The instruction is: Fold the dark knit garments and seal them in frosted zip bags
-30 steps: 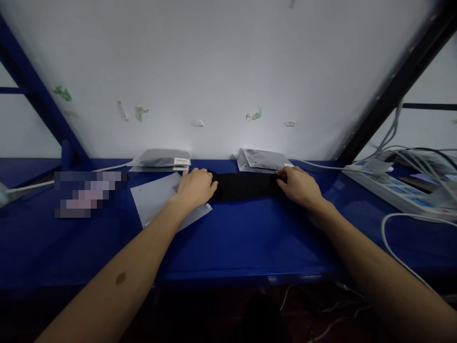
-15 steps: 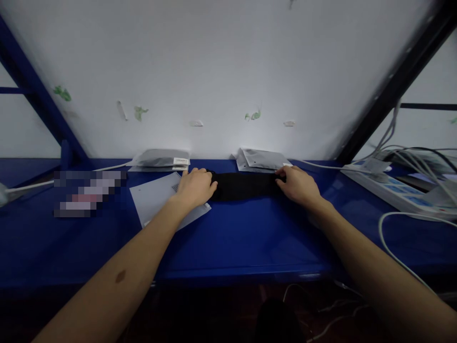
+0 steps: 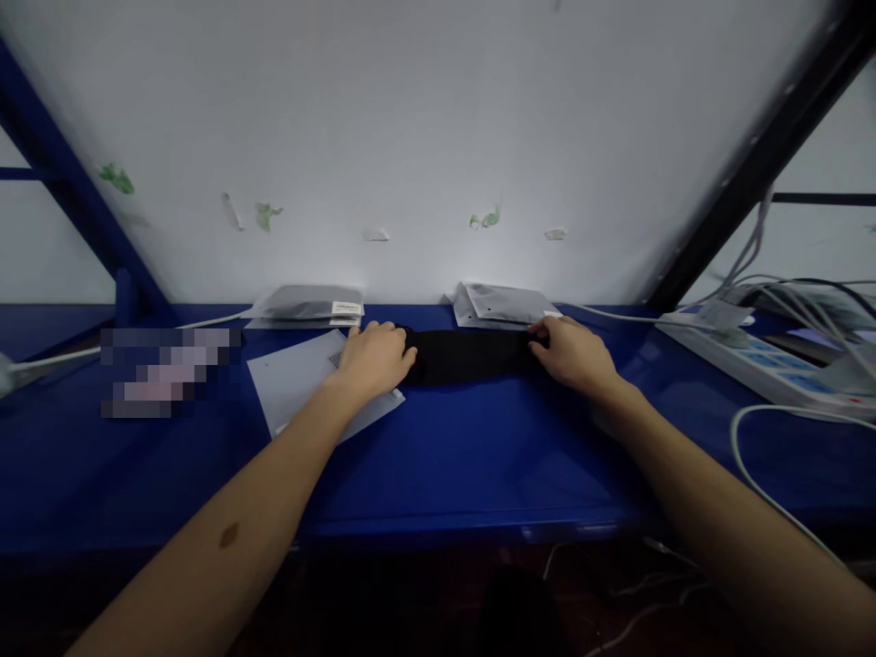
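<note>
**two hands hold a black cloth by its ends at the back of a blue desk**

the black cloth (image 3: 472, 354) lies as a long flat band just above the middle of the frame, close to the white wall (image 3: 424, 137) at the back of the desk (image 3: 465, 456). the left hand (image 3: 373, 358) covers its left end with the fingers curled down, a closed grip on the fabric as far as the view shows. the right hand (image 3: 573, 354) pinches the right end between thumb and fingers, so that grip is closed on the cloth too. held at both ends, the band looks pulled straight and pressed flat against the surface, which seems to be why it shows no folds or sag.

the left wrist rests on a white sheet (image 3: 291, 383) that lies askew just left of the cloth. two grey packets sit against the wall: one (image 3: 307, 303) behind the left hand, the other (image 3: 503, 304) touching the far edge of the cloth near the right hand. there is little room behind the band.

toward the lower part of the frame the desk is bare blue up to its front edge, giving open room between the forearms. at right, a power strip (image 3: 759, 365) and a looping white cable (image 3: 753, 456) crowd the surface, well apart from the right hand.
</note>
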Tool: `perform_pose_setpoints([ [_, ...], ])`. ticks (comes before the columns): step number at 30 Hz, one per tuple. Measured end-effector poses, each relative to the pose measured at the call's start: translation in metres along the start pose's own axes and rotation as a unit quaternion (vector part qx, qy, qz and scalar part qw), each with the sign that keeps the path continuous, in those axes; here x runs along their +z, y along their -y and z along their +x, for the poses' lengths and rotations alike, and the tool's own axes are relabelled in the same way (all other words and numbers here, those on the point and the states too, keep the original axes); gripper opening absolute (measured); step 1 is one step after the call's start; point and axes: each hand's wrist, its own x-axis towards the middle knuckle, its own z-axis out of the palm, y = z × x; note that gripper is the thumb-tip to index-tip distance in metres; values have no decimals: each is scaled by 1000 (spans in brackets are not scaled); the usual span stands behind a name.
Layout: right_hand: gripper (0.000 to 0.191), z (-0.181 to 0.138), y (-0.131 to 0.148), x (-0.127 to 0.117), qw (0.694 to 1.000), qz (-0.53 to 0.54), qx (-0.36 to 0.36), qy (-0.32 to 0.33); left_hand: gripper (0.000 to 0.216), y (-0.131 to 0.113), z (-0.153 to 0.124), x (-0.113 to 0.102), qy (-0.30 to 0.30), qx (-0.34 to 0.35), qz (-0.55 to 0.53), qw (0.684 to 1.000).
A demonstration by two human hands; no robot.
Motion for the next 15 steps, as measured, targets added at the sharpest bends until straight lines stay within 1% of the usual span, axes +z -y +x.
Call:
perform_pose_setpoints([
  [4,32,-2,4,-3,1000,0,5,0,27,-1,0,-1,-12,-15,-7,1000],
  [9,33,-6,12,-13,998,-17,52,-5,31,0,2,-1,-29,-51,-5,998],
  [12,35,-7,10,-18,997,-31,77,-7,34,5,3,1,-23,-50,7,998],
  [15,36,-5,3,-19,996,-48,82,-5,32,8,5,2,-10,-46,23,999],
])
